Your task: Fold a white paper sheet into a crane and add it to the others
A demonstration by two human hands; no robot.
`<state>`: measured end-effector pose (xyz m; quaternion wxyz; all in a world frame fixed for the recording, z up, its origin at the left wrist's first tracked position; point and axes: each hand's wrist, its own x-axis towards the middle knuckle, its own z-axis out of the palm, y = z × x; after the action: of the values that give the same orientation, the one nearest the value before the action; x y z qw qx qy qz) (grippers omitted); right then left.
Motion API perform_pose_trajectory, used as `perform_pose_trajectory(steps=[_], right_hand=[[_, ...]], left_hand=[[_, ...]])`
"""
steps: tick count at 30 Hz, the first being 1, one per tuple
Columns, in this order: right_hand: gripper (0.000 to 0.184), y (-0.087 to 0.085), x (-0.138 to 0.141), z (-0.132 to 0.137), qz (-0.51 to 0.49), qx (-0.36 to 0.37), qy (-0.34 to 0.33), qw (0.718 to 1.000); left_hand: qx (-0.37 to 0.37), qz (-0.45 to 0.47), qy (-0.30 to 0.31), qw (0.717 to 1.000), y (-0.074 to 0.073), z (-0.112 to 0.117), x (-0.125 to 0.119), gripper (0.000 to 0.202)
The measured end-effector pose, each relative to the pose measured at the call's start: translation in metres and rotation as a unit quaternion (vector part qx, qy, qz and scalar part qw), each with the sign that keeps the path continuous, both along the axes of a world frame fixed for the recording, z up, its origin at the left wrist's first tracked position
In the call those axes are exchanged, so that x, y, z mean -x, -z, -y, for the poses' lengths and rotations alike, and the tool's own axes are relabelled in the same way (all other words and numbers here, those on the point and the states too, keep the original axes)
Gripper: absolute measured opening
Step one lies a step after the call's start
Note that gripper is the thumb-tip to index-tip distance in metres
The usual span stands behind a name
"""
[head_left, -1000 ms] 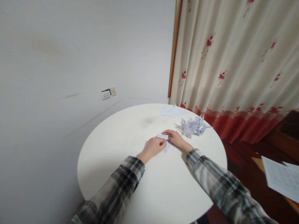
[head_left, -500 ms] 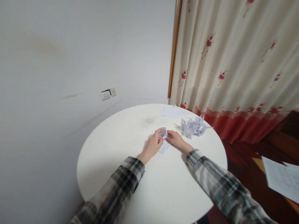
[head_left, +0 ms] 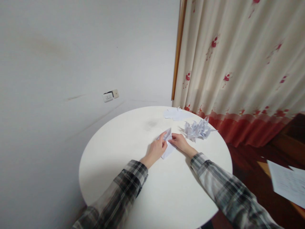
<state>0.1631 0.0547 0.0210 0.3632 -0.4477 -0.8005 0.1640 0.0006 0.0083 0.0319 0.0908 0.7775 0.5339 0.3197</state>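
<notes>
Folded paper (head_left: 169, 150): just below and right of the frame's centre, between the two hands; its upper part rises in a pointed flap, its lower part lies on the table toward the viewer
Right hand (head_left: 180, 142): thumb and fingertips closed together on the paper's right edge
Left hand (head_left: 156, 149): at the paper's left side, index finger stretched along the raised flap, other fingers curled (whether they pinch the sheet, I cannot tell)
Paper: thin, white, sharply creased
Paper shapes (head_left: 198, 129): a spiky, crumpled-looking cluster right of the hands
Flat sheets (head_left: 175, 115): thin white paper near the table's far edge
Table (head_left: 111, 152): smooth, white, rounded top across the lower middle
Arms: reaching up from the lower corners in plaid sleeves (head_left: 130, 181), wrists low, hands nearly meeting
Curtain (head_left: 238, 60): pleated cream cloth with red flowers, upper right
</notes>
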Motion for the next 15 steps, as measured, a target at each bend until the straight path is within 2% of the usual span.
perform_pose_trajectory(steps=[8,15], right_hand=[[0.007,0.0003,0.0001,-0.0006,-0.005,0.001,0.001,1.0],[0.006,-0.0005,0.0028,0.0023,-0.003,-0.011,-0.009,1.0]], left_hand=[[-0.048,-0.003,-0.001,0.999,0.004,-0.0009,0.0006,0.044],[-0.073,-0.014,0.028,0.997,0.0051,0.0001,-0.0001,0.039]])
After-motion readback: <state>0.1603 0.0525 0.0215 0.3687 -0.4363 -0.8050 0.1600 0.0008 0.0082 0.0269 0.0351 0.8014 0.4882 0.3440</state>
